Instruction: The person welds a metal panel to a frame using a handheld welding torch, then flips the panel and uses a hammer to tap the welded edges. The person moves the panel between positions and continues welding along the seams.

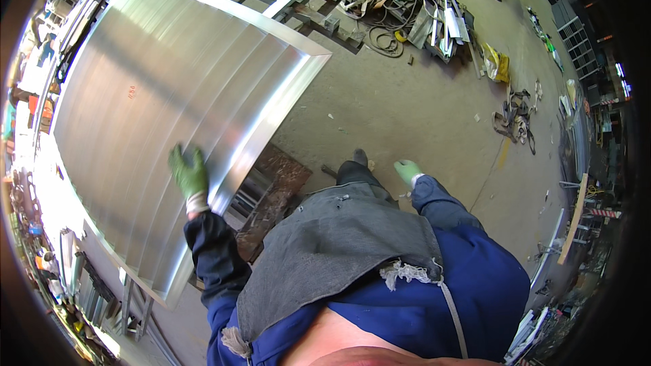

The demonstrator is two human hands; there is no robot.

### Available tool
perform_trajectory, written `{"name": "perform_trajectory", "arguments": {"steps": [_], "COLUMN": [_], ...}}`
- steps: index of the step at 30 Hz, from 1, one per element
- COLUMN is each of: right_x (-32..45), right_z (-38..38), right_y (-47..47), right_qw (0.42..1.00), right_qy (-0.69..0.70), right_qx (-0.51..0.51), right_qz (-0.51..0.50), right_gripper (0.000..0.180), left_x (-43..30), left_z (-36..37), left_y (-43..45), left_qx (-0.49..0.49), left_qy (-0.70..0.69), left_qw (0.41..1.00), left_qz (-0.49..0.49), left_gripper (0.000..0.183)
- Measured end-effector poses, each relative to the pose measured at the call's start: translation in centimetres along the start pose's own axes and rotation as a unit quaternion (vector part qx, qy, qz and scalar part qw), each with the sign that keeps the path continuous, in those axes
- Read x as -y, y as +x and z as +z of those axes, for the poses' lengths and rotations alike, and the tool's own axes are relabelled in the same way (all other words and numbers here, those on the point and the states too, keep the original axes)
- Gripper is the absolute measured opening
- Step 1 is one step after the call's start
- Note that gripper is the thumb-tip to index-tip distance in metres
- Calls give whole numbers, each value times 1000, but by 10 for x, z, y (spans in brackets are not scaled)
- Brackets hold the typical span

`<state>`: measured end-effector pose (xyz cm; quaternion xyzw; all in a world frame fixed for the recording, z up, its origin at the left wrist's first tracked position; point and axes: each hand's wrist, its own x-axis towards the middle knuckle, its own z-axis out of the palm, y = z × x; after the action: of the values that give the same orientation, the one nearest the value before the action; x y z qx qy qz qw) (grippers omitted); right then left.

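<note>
A large ribbed sheet-metal panel (168, 76) with a bright folded rim lies raised above the floor on my left. Red handwritten marks are on its face. My left hand (189, 173), in a green glove, is over the panel near its closest edge, fingers spread and holding nothing. Whether the palm presses on the metal is hard to see. Also gloved in green, my right hand (408, 171) hangs at my side above the concrete floor. Its fingers point away from me and are largely hidden, and no object shows in it.
Rusty steel plate (277, 178) shows beneath the panel's near edge. Metal offcuts, straps and cables form a heap (407, 10) ahead. Tangled straps (516, 119) and a yellow bag (494, 63) lie on the floor (386, 107) to the right. Metal legs (135, 310) stand under the panel.
</note>
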<state>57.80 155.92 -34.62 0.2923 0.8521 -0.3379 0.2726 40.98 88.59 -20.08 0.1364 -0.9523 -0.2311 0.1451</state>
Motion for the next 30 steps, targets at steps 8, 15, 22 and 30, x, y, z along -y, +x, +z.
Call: {"name": "perform_trajectory", "arguments": {"steps": [8,15,22,30], "right_x": [103,257,430,426], "right_z": [-81,-132,-81,-95], "right_y": [83,171,180,187], "right_qw": [978,903,899,881], "right_qy": [146,254,23,-14], "right_qx": [65,233,217,247], "right_qz": [-136,-258,-379,-405], "right_gripper": [57,39,69,46], "left_x": [-255,-257,-251,-248], "left_z": [157,175,170,174], "left_y": [36,37,32,23], "left_qx": [-58,-139,-225,-227], "left_qy": [42,69,92,51], "left_qw": [994,984,968,971], "left_qz": [83,88,-54,-63], "left_gripper": [55,38,37,35]}}
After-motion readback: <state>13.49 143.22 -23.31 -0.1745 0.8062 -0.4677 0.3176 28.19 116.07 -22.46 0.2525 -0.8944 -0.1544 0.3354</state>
